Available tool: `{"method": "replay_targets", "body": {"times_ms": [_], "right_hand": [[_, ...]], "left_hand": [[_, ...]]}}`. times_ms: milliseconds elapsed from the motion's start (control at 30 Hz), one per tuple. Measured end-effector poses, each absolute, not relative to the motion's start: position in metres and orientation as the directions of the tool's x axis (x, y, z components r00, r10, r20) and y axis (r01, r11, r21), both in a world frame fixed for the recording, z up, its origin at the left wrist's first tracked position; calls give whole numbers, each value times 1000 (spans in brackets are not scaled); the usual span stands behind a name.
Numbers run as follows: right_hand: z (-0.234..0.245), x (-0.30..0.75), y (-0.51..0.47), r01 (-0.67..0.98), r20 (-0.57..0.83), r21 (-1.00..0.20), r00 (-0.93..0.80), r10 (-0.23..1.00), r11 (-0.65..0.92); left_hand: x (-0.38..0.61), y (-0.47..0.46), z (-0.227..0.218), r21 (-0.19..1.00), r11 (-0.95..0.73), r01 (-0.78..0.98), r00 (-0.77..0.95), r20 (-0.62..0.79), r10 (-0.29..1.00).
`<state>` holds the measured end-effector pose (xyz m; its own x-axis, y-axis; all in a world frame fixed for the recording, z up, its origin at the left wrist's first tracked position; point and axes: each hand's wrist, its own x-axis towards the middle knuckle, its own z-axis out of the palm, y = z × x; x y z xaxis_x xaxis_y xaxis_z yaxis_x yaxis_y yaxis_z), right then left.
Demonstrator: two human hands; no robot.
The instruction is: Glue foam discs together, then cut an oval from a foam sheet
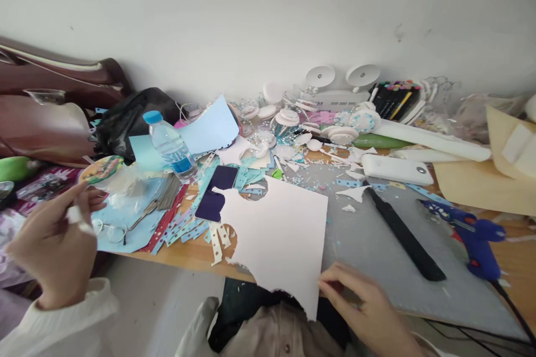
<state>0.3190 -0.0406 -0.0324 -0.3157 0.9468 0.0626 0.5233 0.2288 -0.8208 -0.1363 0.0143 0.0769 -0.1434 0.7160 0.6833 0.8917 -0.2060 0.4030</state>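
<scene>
White sheet (285, 228), grey mat (349, 256), blue glue gun (481, 251)

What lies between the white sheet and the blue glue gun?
In the head view, a long black tool lies slantwise on the grey mat between the white sheet and glue gun, with white scraps near its far end.

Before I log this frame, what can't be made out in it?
All in the head view:
White piece: partly hidden by the left hand.
Phone: lower right part covered by the white sheet.
Glue gun: cord cut off by the picture's edge.
Bottle label: print too small to read.
</scene>
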Motion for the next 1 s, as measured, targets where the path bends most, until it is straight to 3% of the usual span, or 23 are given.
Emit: {"method": "replay_targets", "body": {"times_ms": [33, 100, 200, 300, 400, 500, 567, 700, 800, 933, 1000], "right_hand": [[-35, 317, -42, 522, 124, -804, -321, 939, 285], [-39, 314, -44, 550, 256, -727, -339, 905, 412], [-42, 310, -46, 621, 417, -491, -448, 791, 610], [-46, 309, -46, 626, 437, -268, -598, 671, 732], [-52, 311, -46, 635, 426, -186, -635, 644, 749], [-54, 318, -46, 625, 503, -201, -595, 627, 754], [-50, 326, -47, 598, 572, -255, -540, 617, 760], [-34, 345, -54, 524, 650, -377, -438, 621, 764], [-22, 358, -60, 482, 634, -432, -439, 637, 762], [-12, 363, -59, 324, 534, -413, -670, 515, 851], [-10, 362, -52, 393, 527, -398, -641, 557, 829]], "left_hand": [[-134, 24, 72, 355, -112, 928, -201, 731, 652], [-129, 46, 58, 262, -100, 960, -112, 685, 720], [-127, 73, 42, 273, -117, 955, -80, 616, 784], [-121, 76, 40, 329, -128, 936, -113, 623, 774], [-98, 56, 51, 350, -183, 919, -98, 652, 752], [-64, 29, 63, 348, -255, 902, -7, 603, 798], [-42, 15, 65, 290, -392, 873, 205, 511, 835], [-14, 6, 57, 21, -680, 733, 640, 320, 699], [-9, 5, 56, -139, -705, 695, 690, 403, 601], [-18, -5, 68, -73, -706, 705, 662, 426, 617], [-27, -15, 73, -33, -716, 698, 665, 401, 630]]}}
